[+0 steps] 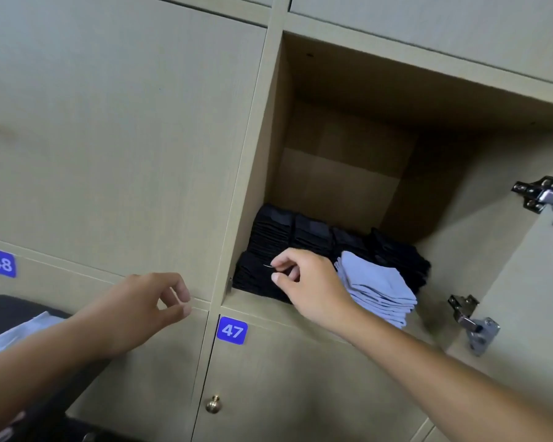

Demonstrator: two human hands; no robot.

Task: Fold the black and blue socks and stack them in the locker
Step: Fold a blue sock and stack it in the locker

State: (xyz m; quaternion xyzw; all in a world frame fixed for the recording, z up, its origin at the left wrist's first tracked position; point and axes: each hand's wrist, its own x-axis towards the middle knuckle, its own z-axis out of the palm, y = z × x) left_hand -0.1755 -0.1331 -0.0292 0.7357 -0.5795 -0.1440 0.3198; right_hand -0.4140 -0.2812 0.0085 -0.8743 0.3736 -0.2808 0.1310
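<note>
From the head camera, the open locker [434, 100] holds folded black socks [304, 232] stacked along its floor, with a pile of folded blue socks [377, 288] near the front right. The right hand [310, 282] reaches in, thumb and forefinger pinched over the near-left black stack [253, 275]. The left hand [141, 307] hovers outside before a closed door [109, 122], fingers loosely curled, holding nothing. Blue number plates 47 [232, 330] and 48 [1, 263] sit below.

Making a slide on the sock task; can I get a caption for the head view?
Right hand at black socks beside blue socks in the open locker.
</note>
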